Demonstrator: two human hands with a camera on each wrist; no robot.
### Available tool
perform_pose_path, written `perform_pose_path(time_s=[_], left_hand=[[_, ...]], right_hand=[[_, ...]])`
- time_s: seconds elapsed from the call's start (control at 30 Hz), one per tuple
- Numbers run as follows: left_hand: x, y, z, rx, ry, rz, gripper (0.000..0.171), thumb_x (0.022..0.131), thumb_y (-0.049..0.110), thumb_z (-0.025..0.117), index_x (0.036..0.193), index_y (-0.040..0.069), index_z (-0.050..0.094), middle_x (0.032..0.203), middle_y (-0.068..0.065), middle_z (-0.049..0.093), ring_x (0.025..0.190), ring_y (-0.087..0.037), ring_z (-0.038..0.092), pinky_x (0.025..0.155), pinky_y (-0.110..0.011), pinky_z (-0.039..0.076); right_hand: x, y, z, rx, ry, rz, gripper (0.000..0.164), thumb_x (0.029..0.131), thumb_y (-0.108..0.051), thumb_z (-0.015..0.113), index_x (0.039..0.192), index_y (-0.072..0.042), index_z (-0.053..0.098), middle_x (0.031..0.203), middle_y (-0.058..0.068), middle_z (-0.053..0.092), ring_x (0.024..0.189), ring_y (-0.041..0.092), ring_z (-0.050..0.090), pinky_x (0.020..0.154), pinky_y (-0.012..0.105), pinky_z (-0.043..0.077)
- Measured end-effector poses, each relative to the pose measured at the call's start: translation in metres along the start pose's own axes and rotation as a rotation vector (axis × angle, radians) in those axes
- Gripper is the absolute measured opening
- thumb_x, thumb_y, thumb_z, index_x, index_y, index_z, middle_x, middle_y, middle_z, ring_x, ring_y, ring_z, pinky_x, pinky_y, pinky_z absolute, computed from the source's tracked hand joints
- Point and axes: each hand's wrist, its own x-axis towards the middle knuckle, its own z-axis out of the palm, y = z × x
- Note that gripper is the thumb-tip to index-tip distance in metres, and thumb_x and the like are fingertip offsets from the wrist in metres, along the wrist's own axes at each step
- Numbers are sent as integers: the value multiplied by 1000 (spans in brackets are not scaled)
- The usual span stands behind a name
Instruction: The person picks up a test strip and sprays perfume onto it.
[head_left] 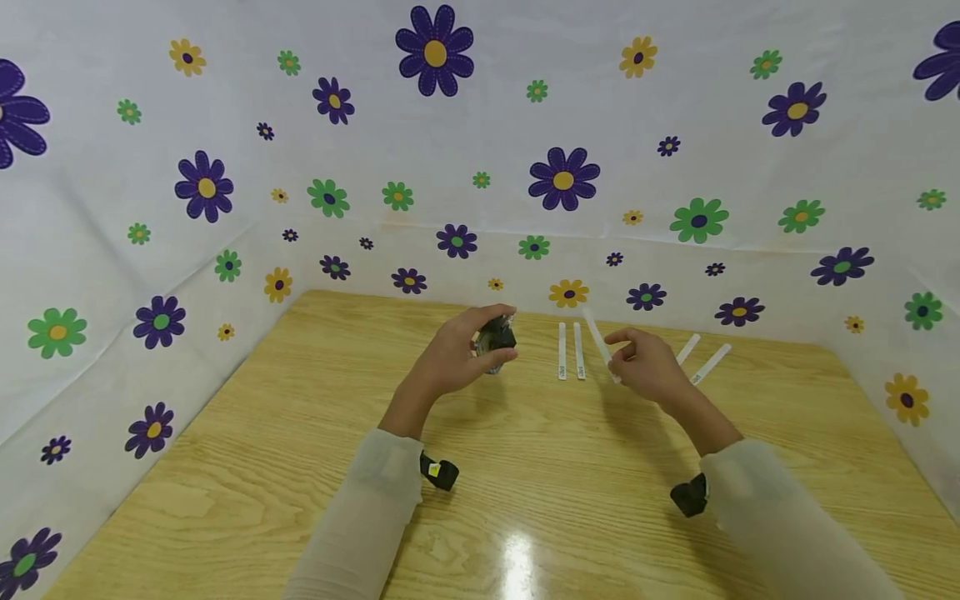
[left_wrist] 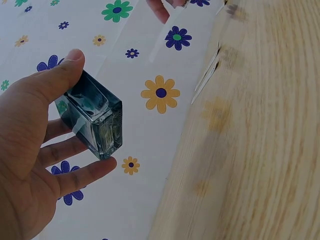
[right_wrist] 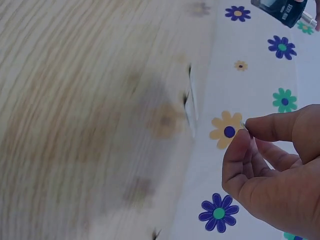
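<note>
My left hand [head_left: 450,357] holds a dark, clear-sided glass perfume bottle [head_left: 495,340] above the table, thumb on one side and fingers on the other. In the left wrist view the bottle's [left_wrist: 95,112] thick, flat base faces the camera. The right wrist view catches its lettered side [right_wrist: 285,7] and silver spray neck [right_wrist: 309,19]. To the right, my right hand [head_left: 647,367] pinches a white paper test strip [head_left: 598,337] between thumb and fingertips, tilted and apart from the bottle. Only the strip's tiny end [right_wrist: 243,126] shows in the right wrist view.
Two white strips, one [head_left: 562,354] beside another [head_left: 579,354], lie between the hands. Two more, a nearer one [head_left: 711,364] and a farther one [head_left: 688,347], lie right of my right hand. A flower-printed cloth [head_left: 480,125] stands behind the wooden table [head_left: 562,475].
</note>
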Motion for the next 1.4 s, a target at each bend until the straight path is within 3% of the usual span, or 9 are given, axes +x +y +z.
perform_pose_path(time_s=[0.37,0.53,0.77,0.93,1.4], left_hand=[[0,-3,1,26,-2,14,60,96,38,74,150,23,52,141,-5,59,112,-19,60,75,-36,52],[-1,-5,2,20,-5,16,61,95,38,74,149,20,53,141,-5,60,114,-20,59,76,-37,52],[-1,-7,2,19,-5,18,60,96,39,74,150,23,52,144,-4,58,126,-24,58,94,-49,53],[1,-6,2,31,-21,6,61,96,39,73,150,22,51,145,-4,57,130,-25,56,105,-46,49],[2,-3,6,52,-13,-41,62,95,40,73,151,24,51,147,-3,56,133,-26,54,108,-48,46]], right_hand=[[-3,-22,9,21,-2,-51,37,100,-4,58,137,3,57,100,16,64,92,39,65,68,31,54],[-6,-31,12,7,-7,-77,36,101,-4,58,136,2,57,100,15,65,95,33,65,71,33,54],[-10,-43,16,-4,-5,-113,34,100,-2,60,134,1,59,102,15,66,96,30,66,72,33,54],[-14,-48,20,-4,-7,-135,33,100,0,60,133,1,60,99,14,66,93,28,67,72,33,55],[-21,-61,36,32,-39,-181,33,100,-1,62,134,-3,60,99,11,66,89,28,68,72,34,56]])
